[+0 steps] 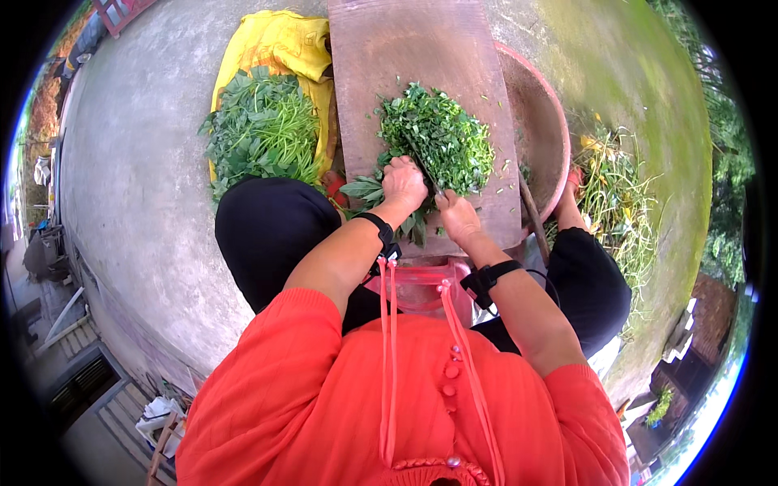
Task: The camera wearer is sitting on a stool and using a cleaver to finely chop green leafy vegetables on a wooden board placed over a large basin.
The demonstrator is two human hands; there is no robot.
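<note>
On a wide wooden board [413, 49] between my knees lies a heap of chopped green leaves [442, 134]. My left hand [404, 182] presses down on a bunch of uncut leafy greens [369, 189], its fingers curled round them at the near edge of the heap. Close beside it on the right, my right hand [459, 217] is closed on the handle of a knife. The dark knife blade [424, 168] stands against the greens, right by my left fingers, and partly disappears into the leaves.
Left of the board, a pile of whole leafy greens [263, 134] rests on a yellow sack [279, 40]. A round reddish basin [551, 113] sits partly under the board's right side, with a wooden stick [533, 215] nearby. Discarded stems [628, 194] lie on the concrete farther right.
</note>
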